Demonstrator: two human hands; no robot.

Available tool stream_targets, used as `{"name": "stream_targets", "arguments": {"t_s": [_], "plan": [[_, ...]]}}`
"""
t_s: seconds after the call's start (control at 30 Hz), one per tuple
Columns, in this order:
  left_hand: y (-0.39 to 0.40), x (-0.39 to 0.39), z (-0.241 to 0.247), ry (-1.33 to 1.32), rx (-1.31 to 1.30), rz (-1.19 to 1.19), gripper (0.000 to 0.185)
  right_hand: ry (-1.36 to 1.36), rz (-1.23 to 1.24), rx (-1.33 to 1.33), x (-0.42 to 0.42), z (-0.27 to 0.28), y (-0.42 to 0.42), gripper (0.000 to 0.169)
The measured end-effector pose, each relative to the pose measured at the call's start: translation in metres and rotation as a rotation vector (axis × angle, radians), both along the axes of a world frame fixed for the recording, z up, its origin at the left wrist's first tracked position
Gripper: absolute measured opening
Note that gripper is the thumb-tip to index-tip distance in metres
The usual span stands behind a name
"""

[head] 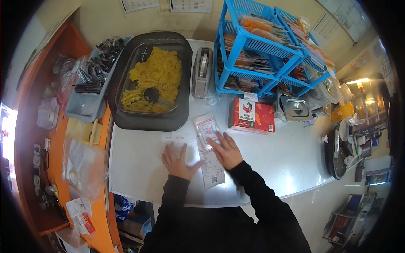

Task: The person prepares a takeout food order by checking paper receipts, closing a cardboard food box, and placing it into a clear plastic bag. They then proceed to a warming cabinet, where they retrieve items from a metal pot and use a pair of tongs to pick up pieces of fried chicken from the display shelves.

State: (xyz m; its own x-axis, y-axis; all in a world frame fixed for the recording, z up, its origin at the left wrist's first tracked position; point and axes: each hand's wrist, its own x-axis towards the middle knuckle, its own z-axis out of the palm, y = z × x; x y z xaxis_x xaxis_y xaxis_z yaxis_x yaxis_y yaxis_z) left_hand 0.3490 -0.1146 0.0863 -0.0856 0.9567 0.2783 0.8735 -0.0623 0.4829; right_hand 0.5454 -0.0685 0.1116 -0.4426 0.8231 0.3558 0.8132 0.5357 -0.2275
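My left hand (179,162) lies palm down with its fingers apart, the fingertips at the lower edge of a small printed paper slip (173,138). Under the fingertips of my right hand (227,152) is a flat clear plastic packet (204,123) with blue and red print. The packet lies over the upper part of a long paper receipt (214,172) that bears writing and a printed code. Neither hand is closed around anything. A red cardboard box (258,119) with a white label stands just beyond my right hand.
A dark tub (148,123) of yellow rice with a scoop stands behind a tape dispenser's left (202,72). Blue plastic racks (259,71) hold several flat packets. A steel container (297,109) is at the right. Left, an orange shelf (101,177) carries bags and a grey bin (85,107).
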Motion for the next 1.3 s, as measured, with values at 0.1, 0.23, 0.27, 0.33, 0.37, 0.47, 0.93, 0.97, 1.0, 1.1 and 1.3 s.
{"name": "stream_targets", "arguments": {"t_s": [0.1, 0.23, 0.27, 0.33, 0.37, 0.47, 0.93, 0.97, 1.0, 1.1, 1.3], "plan": [[-0.002, 0.008, -0.002, 0.008, -0.028, 0.01, 0.088, -0.003, 0.039, -0.043, 0.001, -0.023, 0.018, 0.041], [0.001, 0.008, -0.001, 0.013, -0.119, 0.001, 0.09, 0.071, 0.005, -0.131, -0.009, -0.015, 0.022, 0.039], [0.002, 0.008, 0.0, 0.01, -0.136, -0.007, 0.09, 0.09, -0.001, -0.154, -0.012, -0.013, 0.022, 0.038], [0.004, 0.007, -0.001, 0.014, -0.15, -0.021, 0.091, 0.128, 0.018, -0.182, -0.019, -0.009, 0.024, 0.037], [0.004, 0.007, -0.003, 0.018, -0.149, -0.03, 0.093, 0.147, 0.027, -0.197, -0.022, -0.009, 0.025, 0.037], [0.006, 0.009, -0.004, 0.017, -0.177, -0.041, 0.101, 0.129, 0.101, -0.18, -0.032, -0.012, 0.03, 0.036], [-0.015, 0.012, -0.009, -0.106, 0.056, -0.047, 0.112, 0.191, 0.172, -0.449, -0.015, 0.011, 0.034, 0.044], [-0.023, 0.015, -0.01, -0.131, 0.06, -0.06, 0.11, 0.206, 0.132, -0.476, -0.01, 0.018, 0.028, 0.045], [-0.028, 0.018, -0.01, -0.156, 0.076, -0.08, 0.107, 0.199, 0.059, -0.398, -0.002, 0.017, 0.021, 0.045], [-0.056, 0.026, -0.017, -0.104, -0.027, -0.16, 0.091, 0.201, -0.132, -0.228, 0.014, 0.004, -0.029, 0.045], [-0.079, 0.032, -0.02, -0.024, -0.012, -0.237, 0.071, 0.178, -0.163, -0.177, 0.032, -0.02, -0.108, 0.044]]}}
